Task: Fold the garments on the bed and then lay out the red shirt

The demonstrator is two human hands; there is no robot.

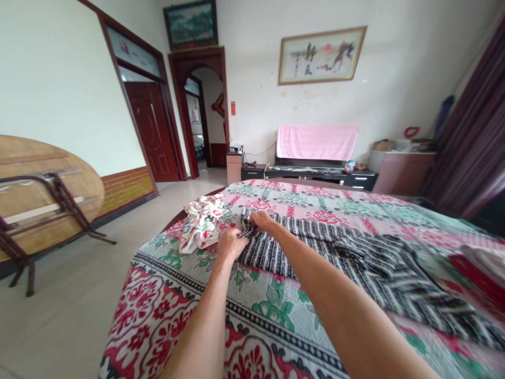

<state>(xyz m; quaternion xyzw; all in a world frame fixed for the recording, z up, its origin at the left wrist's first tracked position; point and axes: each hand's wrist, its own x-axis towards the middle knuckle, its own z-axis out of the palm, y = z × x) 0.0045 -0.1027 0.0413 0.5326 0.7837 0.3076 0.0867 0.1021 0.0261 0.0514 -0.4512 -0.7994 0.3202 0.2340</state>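
Observation:
A black-and-white striped garment [355, 258] lies spread across a bed covered with a red, green and white flowered bedspread [268, 310]. My left hand [231, 243] grips the garment's left end, fingers closed on the cloth. My right hand [262, 220] pinches the same end a little farther away. A crumpled white garment with a colourful print [199, 223] lies just left of both hands, touching the striped cloth.
A folded round wooden table [47, 189] leans against the left wall on the tiled floor. A dark low cabinet [311, 172] with a pink towel [317, 141] stands beyond the bed. Dark red doors [152, 131] are at the back left, purple curtains [473, 137] on the right.

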